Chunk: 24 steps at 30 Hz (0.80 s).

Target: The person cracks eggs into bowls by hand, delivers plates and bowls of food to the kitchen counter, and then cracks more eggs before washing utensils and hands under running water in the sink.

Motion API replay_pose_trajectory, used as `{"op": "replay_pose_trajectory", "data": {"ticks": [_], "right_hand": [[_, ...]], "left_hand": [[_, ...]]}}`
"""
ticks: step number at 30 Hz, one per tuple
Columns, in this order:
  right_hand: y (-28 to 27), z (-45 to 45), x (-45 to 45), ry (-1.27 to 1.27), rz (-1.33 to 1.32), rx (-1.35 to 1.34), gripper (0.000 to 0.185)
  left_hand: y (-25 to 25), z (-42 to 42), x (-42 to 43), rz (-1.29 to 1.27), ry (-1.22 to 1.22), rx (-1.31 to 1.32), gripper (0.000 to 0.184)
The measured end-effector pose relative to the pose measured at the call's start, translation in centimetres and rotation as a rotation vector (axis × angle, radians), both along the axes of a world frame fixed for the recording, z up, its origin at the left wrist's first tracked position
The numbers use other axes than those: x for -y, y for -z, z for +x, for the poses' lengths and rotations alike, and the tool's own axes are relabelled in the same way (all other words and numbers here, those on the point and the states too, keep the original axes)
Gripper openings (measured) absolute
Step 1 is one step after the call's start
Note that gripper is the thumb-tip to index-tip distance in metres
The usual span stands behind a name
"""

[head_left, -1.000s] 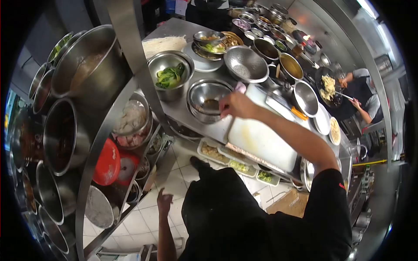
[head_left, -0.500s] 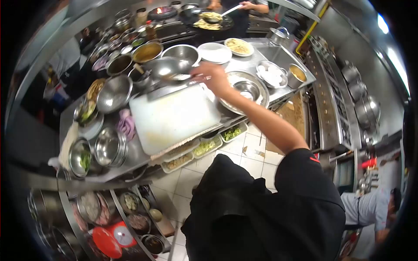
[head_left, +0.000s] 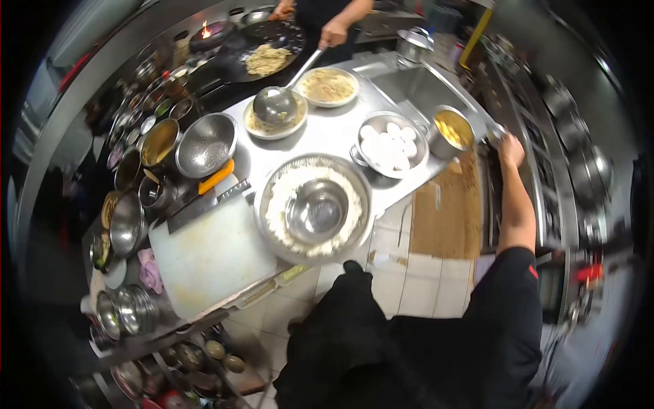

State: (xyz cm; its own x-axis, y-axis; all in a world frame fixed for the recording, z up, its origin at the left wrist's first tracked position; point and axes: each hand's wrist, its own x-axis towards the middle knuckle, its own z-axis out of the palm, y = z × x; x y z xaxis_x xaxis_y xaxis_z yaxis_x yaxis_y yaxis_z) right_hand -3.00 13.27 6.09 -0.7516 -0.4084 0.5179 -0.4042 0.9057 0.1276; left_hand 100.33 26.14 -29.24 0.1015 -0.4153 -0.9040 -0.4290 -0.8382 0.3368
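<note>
My right hand (head_left: pixel 511 149) is stretched out beyond the right corner of the steel counter, fingers curled at a small metallic thing too unclear to name. Nearest to it stands a steel pot (head_left: pixel 452 128) with yellow pieces in liquid. Left of that pot, a bowl of white eggs (head_left: pixel 390 146) sits on the counter. A large perforated bowl (head_left: pixel 267 193) holds white food around a smaller steel bowl (head_left: pixel 317 211). Beside it lie a white cutting board (head_left: pixel 211 255), a dark blade and an orange handle (head_left: pixel 216 177). My left hand is out of view.
Another person's hand (head_left: pixel 334 33) holds a ladle (head_left: pixel 275 106) over a plate of food. A second plate (head_left: pixel 328 86) and a wok (head_left: pixel 264 54) are close by. Behind the eggs is a sink (head_left: pixel 419 88); cardboard (head_left: pixel 443 211) covers part of the tiled floor.
The view has swung right. My right hand has gone from the steel bowls, past the cutting board, to the counter's right corner. The co-worker's ladle has moved from the wok to a plate.
</note>
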Motion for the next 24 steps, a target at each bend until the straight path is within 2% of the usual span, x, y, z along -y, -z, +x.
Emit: {"op": "replay_pose_trajectory", "data": {"ticks": [3,4,6,8,9,10,11,13,14,15,16,17,19,20,21,22,23,24], "right_hand": [[3.7,-8.7,2.3,-0.138,0.061,0.049,0.02],[3.0,-7.8,4.9,-0.129,0.071,0.13,0.019],[8.2,-16.3,5.7,-0.399,0.056,0.027,0.019],[9.3,-19.2,9.3,-0.371,0.265,0.15,0.018],[10.7,-21.4,11.1,-0.526,0.305,0.109,0.018],[10.1,-20.0,13.8,-0.499,0.295,0.142,0.018],[10.3,-20.0,16.4,-0.594,0.259,0.155,0.017],[10.5,-19.5,21.5,-0.565,0.435,0.222,0.015],[11.0,-19.5,23.7,-0.566,0.44,0.291,0.015],[11.2,-19.0,25.2,-0.549,0.441,0.304,0.015],[11.2,-18.0,27.2,-0.549,0.442,0.31,0.016],[12.9,-19.1,28.4,-0.594,0.403,0.222,0.021],[8.5,-12.0,29.2,-0.561,0.516,0.259,0.027],[9.4,-12.4,30.3,-0.556,0.233,0.495,0.03],[16.7,-21.4,33.1,-0.749,0.39,0.03,0.037],[10.6,-13.1,33.1,-0.566,0.439,0.185,0.037],[14.0,-18.5,35.4,-0.554,0.31,0.149,0.037],[11.3,-15.6,34.1,-0.639,0.274,0.083,0.033]], "left_hand": [[-0.9,-4.6,-4.2,0.006,-0.11,0.055,0.063],[-1.2,-6.1,-5.2,0.015,-0.16,0.085,0.064],[-1.0,-8.4,-5.4,0.094,-0.248,0.154,0.063],[-2.7,-10.7,-4.5,0.083,-0.191,0.192,0.058],[-3.3,-11.7,-4.0,0.074,-0.19,0.195,0.057],[-3.5,-12.3,-4.1,0.066,-0.184,0.184,0.056],[-3.9,-12.9,-4.5,0.054,-0.183,0.172,0.056],[-4.4,-13.9,-5.9,0.035,-0.173,0.12,0.055],[-5.0,-14.6,-6.3,0.014,-0.18,0.068,0.054],[-5.5,-14.8,-7.7,-0.058,-0.246,-0.101,0.054],[-5.9,-15.3,-7.5,0.003,-0.163,0.071,0.055],[-5.1,-15.2,-7.8,0.014,-0.134,0.126,0.056],[-3.8,-15.1,-8.5,0.009,-0.117,0.2,0.059],[-3.8,-15.7,-9.2,0.019,-0.14,0.234,0.06],[-4.1,-16.9,-9.8,0.039,-0.187,0.256,0.062],[-4.4,-18.0,-10.6,0.053,-0.25,0.269,0.063],[-3.6,-17.8,-11.4,0.011,-0.356,0.163,0.073],[-5.4,-19.7,-9.5,0.118,-0.296,0.339,0.074]]}}
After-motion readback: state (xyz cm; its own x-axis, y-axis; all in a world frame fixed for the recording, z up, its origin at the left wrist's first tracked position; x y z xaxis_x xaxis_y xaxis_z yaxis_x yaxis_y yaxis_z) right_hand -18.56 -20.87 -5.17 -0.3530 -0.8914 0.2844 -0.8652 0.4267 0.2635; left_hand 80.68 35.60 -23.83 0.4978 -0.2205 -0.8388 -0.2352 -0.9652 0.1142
